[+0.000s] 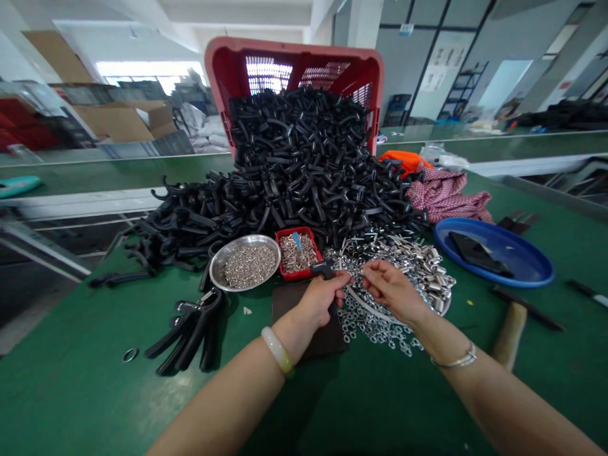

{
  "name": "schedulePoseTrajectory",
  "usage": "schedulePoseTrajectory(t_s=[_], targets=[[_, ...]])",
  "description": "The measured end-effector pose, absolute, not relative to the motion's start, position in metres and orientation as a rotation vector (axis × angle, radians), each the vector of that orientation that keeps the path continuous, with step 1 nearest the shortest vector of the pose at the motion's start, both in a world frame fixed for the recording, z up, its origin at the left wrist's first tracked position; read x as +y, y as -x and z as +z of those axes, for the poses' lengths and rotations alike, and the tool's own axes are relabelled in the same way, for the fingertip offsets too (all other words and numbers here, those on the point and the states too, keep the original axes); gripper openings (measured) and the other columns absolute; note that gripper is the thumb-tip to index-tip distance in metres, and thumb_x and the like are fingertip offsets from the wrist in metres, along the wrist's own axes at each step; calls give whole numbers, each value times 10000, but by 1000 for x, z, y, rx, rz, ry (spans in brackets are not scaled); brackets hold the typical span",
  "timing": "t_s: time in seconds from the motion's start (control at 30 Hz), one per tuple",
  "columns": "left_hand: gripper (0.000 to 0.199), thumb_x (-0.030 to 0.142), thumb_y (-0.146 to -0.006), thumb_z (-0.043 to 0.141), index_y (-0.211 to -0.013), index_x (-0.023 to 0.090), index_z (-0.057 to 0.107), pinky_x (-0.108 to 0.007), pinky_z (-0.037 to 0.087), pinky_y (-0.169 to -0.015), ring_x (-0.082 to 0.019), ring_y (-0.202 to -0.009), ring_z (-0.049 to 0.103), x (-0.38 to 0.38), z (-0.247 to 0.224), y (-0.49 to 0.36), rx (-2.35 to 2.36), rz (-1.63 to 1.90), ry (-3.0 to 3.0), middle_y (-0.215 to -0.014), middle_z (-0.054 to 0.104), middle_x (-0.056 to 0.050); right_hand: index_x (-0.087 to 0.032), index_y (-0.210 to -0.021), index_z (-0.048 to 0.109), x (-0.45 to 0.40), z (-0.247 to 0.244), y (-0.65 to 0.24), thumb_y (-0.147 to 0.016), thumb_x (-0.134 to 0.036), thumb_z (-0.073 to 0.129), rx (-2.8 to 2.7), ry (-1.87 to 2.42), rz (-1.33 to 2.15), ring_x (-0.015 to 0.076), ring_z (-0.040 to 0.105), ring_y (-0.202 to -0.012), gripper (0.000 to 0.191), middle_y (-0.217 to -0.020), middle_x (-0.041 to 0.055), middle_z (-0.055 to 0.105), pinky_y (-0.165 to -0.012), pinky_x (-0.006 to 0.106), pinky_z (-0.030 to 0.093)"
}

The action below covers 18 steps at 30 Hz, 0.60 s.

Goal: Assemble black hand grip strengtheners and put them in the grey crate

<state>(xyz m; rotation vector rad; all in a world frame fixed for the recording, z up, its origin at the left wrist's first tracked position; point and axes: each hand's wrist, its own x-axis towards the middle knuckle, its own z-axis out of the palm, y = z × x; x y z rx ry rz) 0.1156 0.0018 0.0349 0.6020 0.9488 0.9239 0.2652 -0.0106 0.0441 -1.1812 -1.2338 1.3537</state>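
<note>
My left hand is closed around a black plastic handle piece, its upper end showing past the fingers. Just to the right, my right hand pinches a small silver metal part; its exact kind is too small to tell. A narrow gap separates the two hands. Beneath the left hand lies a dark flat pad. Loose metal links and shiny metal pieces spread around a white-rimmed tray under and behind the right hand.
Black handles spill from a tipped red crate. A metal dish and a red box hold small metal parts. Several assembled black handles and a ring lie left. Right are a blue tray and a hammer.
</note>
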Motion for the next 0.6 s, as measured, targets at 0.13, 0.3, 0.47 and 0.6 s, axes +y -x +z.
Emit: schedulePoseTrajectory(t_s=[0.13, 0.3, 0.47, 0.6], targets=[[109, 150, -687, 630, -754, 124, 548, -127, 255, -331, 6, -357, 366, 1, 36, -113, 935, 935, -570, -657, 594, 3, -208, -907, 481, -13, 46, -263, -729, -439, 615, -1240, 1121, 1367, 39, 344, -435, 321, -628, -40, 502, -346, 158, 183], [104, 137, -692, 631, -757, 123, 551, -113, 262, -332, 11, -364, 371, -3, 34, -110, 864, 940, -533, -659, 584, 4, -199, -880, 496, -13, 42, -260, -724, -443, 619, -1247, 1147, 1438, 32, 329, -408, 314, -610, -42, 514, -330, 150, 172], [115, 131, -696, 638, -768, 124, 550, -84, 255, -336, 31, -375, 350, -10, 28, -112, 701, 932, -392, -692, 576, 11, -185, -860, 507, -13, 40, -259, -722, -460, 613, -1231, 1157, 1443, 49, 429, -435, 326, -620, -25, 542, -339, 158, 290], [64, 144, -751, 590, -744, 108, 537, -78, 270, -328, 37, -357, 332, -14, 27, -115, 693, 884, -263, -669, 546, 17, -185, -873, 519, -14, 46, -262, -739, -452, 588, -1422, 1254, 1300, 71, 492, -465, 307, -630, -20, 563, -398, 199, 405]])
